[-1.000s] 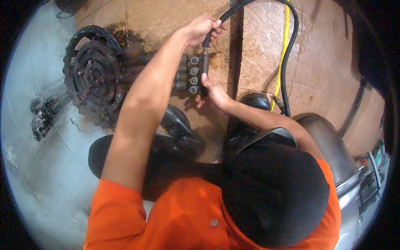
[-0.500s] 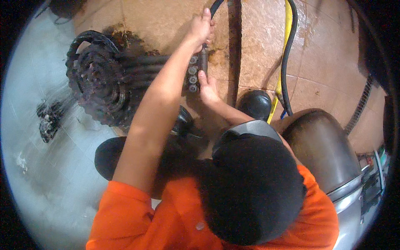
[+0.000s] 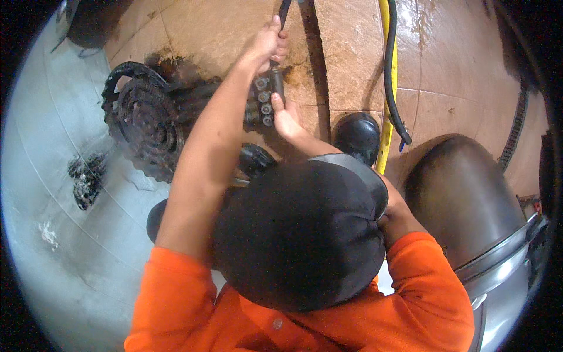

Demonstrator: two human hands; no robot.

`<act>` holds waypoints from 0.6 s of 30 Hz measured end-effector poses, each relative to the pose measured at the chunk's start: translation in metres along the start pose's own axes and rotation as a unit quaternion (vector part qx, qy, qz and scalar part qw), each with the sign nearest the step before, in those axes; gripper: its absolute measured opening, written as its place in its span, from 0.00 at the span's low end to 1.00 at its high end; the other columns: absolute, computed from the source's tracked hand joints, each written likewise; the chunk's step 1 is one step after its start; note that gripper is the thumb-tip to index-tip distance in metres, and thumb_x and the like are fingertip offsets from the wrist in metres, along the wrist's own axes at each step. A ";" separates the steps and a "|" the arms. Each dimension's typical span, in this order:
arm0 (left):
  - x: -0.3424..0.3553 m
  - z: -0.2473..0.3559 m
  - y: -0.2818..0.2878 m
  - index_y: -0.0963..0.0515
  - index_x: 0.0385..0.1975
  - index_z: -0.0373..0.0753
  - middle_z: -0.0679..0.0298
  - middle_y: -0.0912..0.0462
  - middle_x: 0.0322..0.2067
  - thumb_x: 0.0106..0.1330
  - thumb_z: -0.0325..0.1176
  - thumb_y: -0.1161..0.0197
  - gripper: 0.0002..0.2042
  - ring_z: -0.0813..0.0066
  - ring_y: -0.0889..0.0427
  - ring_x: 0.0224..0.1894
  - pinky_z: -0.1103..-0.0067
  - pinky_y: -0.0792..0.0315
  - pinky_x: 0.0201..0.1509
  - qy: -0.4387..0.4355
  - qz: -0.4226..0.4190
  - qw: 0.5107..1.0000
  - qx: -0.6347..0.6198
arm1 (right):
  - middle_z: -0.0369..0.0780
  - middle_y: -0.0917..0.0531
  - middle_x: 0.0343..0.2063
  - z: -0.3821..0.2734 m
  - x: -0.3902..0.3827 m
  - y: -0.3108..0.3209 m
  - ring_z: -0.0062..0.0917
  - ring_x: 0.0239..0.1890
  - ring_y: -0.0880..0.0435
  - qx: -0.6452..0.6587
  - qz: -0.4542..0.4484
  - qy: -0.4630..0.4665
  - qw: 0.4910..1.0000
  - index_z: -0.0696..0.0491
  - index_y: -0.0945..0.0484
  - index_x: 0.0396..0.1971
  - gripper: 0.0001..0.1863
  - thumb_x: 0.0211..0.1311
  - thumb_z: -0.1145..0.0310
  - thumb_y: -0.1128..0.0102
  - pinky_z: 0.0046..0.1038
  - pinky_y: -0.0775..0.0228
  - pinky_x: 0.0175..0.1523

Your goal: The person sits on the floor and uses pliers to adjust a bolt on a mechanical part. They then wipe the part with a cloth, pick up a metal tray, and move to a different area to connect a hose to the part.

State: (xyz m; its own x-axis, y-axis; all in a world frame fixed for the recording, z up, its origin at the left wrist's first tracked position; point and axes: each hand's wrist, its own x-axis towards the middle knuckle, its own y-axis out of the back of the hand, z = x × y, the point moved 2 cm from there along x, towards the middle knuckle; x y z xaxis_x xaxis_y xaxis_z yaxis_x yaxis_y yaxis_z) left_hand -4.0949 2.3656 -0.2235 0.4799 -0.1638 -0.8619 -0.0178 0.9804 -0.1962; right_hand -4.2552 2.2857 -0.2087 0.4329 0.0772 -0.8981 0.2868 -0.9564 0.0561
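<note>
My left hand [image 3: 271, 46] is closed round a black hose [image 3: 285, 10], near the top of the view. Below that grip, a dark metal sleeve [image 3: 278, 83] continues the line of the hose. My right hand [image 3: 290, 120] is closed at the sleeve's lower end, its thumb on top and its other fingers mostly hidden. Right beside the sleeve is a row of several round metal fittings [image 3: 265, 98] on a dark, greasy machine part. Several thick bars run left from them to a blackened, ridged wheel assembly [image 3: 143, 120].
A dark boot [image 3: 358, 138] stands right of my hands, another [image 3: 255, 160] below them. A yellow strip [image 3: 387, 123] and a second black hose [image 3: 390, 64] lie on tan tiles. A long dark bar [image 3: 316, 53] crosses the floor. A big rounded dark object [image 3: 463, 193] sits at right.
The view has shifted; floor objects sit slightly lower. My black cap has moved left. Both hands keep their grip, now slightly further left in view.
</note>
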 end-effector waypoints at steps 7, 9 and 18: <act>-0.006 -0.009 -0.004 0.34 0.30 0.48 0.79 0.44 0.15 0.70 0.66 0.59 0.26 0.86 0.51 0.12 0.84 0.53 0.14 -0.057 0.017 0.997 -0.048 | 0.54 0.19 0.44 0.027 0.016 -0.018 0.43 0.48 0.21 0.109 -0.043 -0.016 0.993 0.63 0.25 0.52 0.41 0.69 0.35 0.62 0.41 0.31 0.52; -0.003 -0.018 0.013 0.31 0.33 0.47 0.78 0.40 0.16 0.66 0.70 0.56 0.29 0.86 0.46 0.14 0.84 0.51 0.15 -0.047 0.030 0.998 -0.024 | 0.49 0.18 0.39 0.025 0.017 -0.014 0.38 0.38 0.19 -0.002 -0.040 0.012 0.999 0.61 0.23 0.49 0.42 0.68 0.33 0.65 0.39 0.28 0.40; -0.009 -0.020 0.010 0.34 0.34 0.47 0.75 0.39 0.18 0.72 0.58 0.52 0.20 0.83 0.40 0.17 0.81 0.39 0.20 -0.095 0.009 0.995 -0.001 | 0.44 0.13 0.34 -0.128 -0.019 0.140 0.32 0.36 0.13 -0.256 0.013 0.395 0.882 0.59 0.20 0.42 0.14 0.64 0.66 0.44 0.33 0.23 0.43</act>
State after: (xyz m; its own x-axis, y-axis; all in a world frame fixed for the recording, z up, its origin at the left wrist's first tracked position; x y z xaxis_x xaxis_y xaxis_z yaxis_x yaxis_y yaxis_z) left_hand -4.1168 2.3746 -0.2272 0.6366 -0.1221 -0.7615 -0.0299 0.9827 -0.1825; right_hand -4.1140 2.1862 -0.1284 0.8470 0.4232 -0.3217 0.5297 -0.7232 0.4433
